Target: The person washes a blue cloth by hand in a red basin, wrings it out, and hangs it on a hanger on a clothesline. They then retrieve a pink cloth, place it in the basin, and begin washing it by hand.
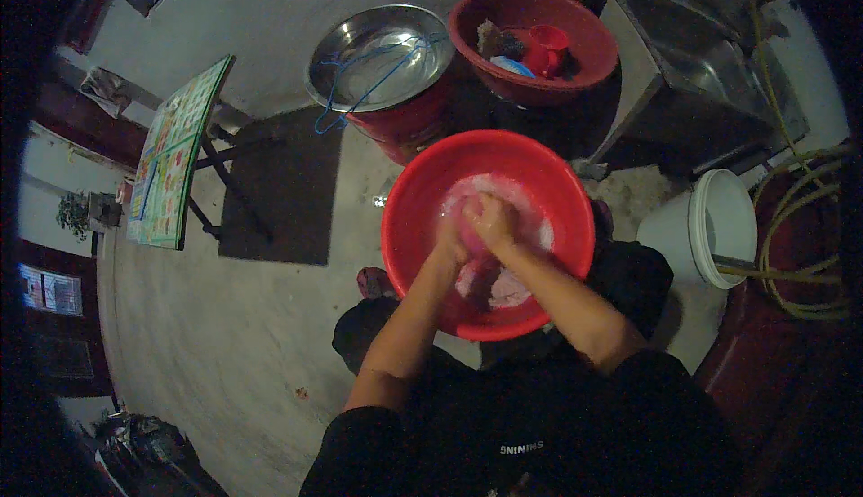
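A red plastic basin [487, 141] holding foamy water [532, 194] stands between my knees. Inside it, a wet pink cloth [473, 244] is bunched between my two hands. My right hand [492, 217] is closed over the cloth from above, fingers curled. My left hand [453, 237] presses against the cloth's left side; its fingers are blurred and partly hidden. More soaked pinkish fabric [509, 289] lies in the suds on the near side of the basin.
Beyond the basin are a steel bowl [371, 76] with blue hangers [377, 86] on a red bucket [398, 133], and a dark red tub [465, 38] with a red dipper [549, 38]. A white bucket [664, 220] and hose [802, 271] are right; a folding table [172, 153] left.
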Motion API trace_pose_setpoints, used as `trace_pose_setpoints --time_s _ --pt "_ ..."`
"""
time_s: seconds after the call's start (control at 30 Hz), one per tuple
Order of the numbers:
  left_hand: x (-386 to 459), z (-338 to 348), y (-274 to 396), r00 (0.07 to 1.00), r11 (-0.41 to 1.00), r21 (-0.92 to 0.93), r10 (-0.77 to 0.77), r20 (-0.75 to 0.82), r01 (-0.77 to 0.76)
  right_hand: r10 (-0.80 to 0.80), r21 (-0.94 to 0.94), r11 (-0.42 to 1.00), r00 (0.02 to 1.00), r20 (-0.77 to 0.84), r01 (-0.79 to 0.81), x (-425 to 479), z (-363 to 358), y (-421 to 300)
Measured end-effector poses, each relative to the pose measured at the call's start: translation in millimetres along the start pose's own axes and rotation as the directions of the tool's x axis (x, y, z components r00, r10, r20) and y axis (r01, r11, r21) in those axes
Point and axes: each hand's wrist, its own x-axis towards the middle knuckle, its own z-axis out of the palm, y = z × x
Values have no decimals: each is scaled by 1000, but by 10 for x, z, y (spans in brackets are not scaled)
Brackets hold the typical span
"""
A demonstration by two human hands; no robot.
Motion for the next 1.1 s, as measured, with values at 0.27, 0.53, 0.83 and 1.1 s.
trace_pose_setpoints --time_s 0.27,0.53,0.83,1.1 --pt "-167 369 -55 916 990 142 43 -398 15 -101 -131 984 988 120 117 -137 -146 -145" --pt "-290 686 278 839 31 991 528 -130 134 525 339 783 847 87 -521 90 -535 355" --pt "-175 253 94 920 -109 991 390 -32 81 161 122 965 891 424 -233 -144 -441 243" --pt "-556 966 230 866 -150 987 486 120 -52 511 497 655 818 263 -569 -93 -793 201"
